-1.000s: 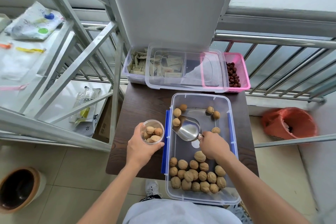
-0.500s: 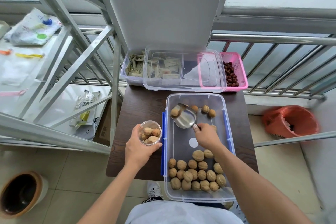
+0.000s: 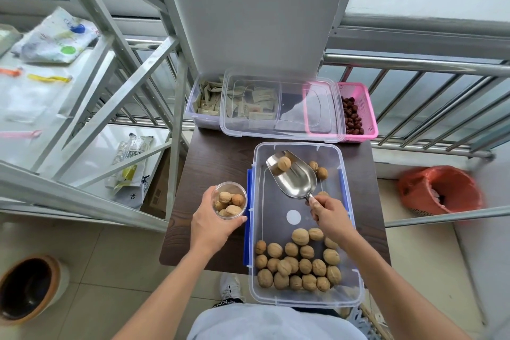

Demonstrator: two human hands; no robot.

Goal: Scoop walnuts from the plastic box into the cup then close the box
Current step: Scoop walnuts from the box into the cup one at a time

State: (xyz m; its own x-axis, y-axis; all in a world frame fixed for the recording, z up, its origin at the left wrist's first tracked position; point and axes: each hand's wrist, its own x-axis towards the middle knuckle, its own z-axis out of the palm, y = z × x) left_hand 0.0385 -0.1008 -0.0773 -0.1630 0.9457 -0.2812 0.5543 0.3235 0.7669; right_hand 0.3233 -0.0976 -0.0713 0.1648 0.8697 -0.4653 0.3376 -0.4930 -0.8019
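Note:
A clear plastic box (image 3: 348,232) with blue latches lies open on a small dark table (image 3: 220,163). Several walnuts (image 3: 298,262) are heaped at its near end, a few more (image 3: 318,170) lie at the far end. My right hand (image 3: 329,215) grips the handle of a metal scoop (image 3: 296,181), which holds one walnut (image 3: 284,163) near its far lip. My left hand (image 3: 214,223) holds a clear cup (image 3: 229,200) with several walnuts, just left of the box. The box's clear lid (image 3: 281,107) rests on the containers behind.
A clear tub of paper sachets (image 3: 209,99) and a pink basket of dark red fruit (image 3: 356,113) stand at the table's far edge. Metal railings and a steel frame (image 3: 116,91) close in left and behind. A red-lined bin (image 3: 441,190) sits right; a dark pot (image 3: 30,287) stands lower left.
The scoop slid from the box's middle toward its far end and now carries one walnut. My left hand and the cup have stayed in place.

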